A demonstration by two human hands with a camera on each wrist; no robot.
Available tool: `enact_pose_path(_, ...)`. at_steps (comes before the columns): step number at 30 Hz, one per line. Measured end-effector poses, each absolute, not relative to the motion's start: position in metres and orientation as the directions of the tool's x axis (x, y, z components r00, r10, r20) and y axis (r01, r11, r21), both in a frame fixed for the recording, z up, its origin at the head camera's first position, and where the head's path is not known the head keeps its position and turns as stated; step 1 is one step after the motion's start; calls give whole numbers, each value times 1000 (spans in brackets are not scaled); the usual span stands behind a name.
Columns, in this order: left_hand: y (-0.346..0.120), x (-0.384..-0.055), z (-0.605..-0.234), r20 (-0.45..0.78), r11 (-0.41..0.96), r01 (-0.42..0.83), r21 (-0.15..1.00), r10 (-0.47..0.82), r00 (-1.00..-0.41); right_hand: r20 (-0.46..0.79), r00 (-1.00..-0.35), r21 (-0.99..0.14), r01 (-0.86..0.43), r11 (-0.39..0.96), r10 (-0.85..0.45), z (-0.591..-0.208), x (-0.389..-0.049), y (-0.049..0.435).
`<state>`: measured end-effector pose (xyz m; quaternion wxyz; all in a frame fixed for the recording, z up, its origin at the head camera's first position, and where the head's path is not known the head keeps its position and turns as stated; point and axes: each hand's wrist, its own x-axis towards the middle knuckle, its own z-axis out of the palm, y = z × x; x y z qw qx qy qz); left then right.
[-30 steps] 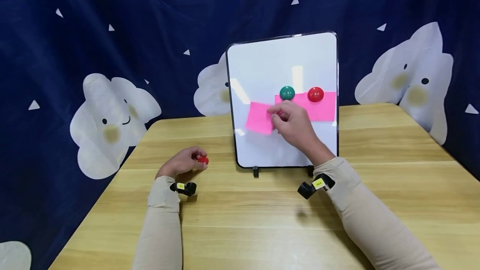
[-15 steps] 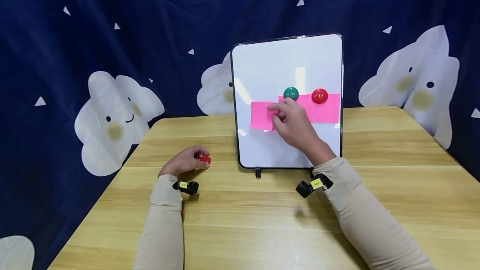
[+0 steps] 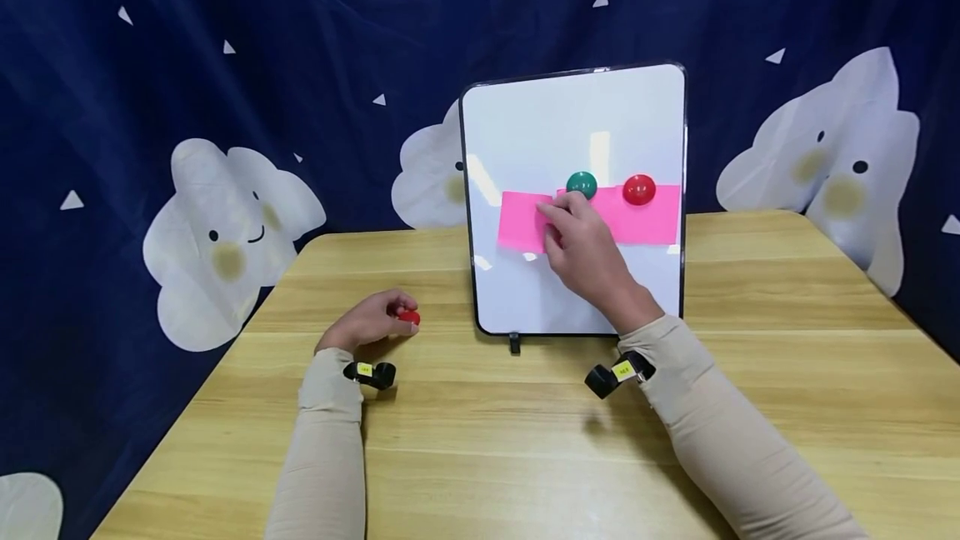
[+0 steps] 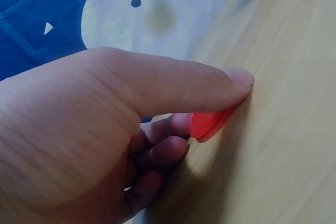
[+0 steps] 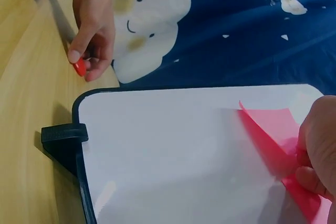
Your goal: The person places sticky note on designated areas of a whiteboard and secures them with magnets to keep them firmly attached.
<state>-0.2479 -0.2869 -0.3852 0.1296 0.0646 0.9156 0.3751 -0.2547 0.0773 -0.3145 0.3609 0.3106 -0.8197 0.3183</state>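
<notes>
My right hand (image 3: pixel 588 252) pinches a pink sticky note (image 3: pixel 521 221) by its right side, against or just before the whiteboard (image 3: pixel 525 298). In the right wrist view the note (image 5: pixel 270 124) stands partly off the board, one edge lifted. To its right, more pink paper (image 3: pixel 645 219) lies on the board, with a green round magnet (image 3: pixel 582 183) and a red round magnet (image 3: pixel 639 189) at its top edge. On the table at the left, my left hand (image 3: pixel 369 323) holds another red round magnet (image 4: pixel 207 124) between thumb and fingers, close to the wood.
The whiteboard stands upright on black feet (image 3: pixel 514 343) on a wooden table (image 3: pixel 465 440). Close behind hangs a dark blue curtain (image 3: pixel 337 23) with white cloud figures (image 3: pixel 225 240). Each wrist wears a small black camera (image 3: pixel 371 374).
The right hand has raised the pink note slightly, so its top edge is nearly level with the paper beside it. The left hand stays on the table with its magnet.
</notes>
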Motion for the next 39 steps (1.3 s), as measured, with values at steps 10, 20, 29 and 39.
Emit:
enact_pose_path(10,-287,-250,-385,-180,712,38,701,227,-957,771,-546,-212,-705,677,-327,-317,-257,78)
enact_pose_path(20,-290,-249,-388,-175,696,21,718,210,-962,804,-513,-129,-644,754,-301,-320,-258,73)
enact_pose_path(29,-287,-249,-387,-175,699,26,714,214,-961,790,-551,-166,-613,772,-268,-321,-255,74)
enact_pose_path(39,-287,-248,-388,-171,699,25,715,210,-963,766,-579,-169,-600,782,-279,-323,-254,74)
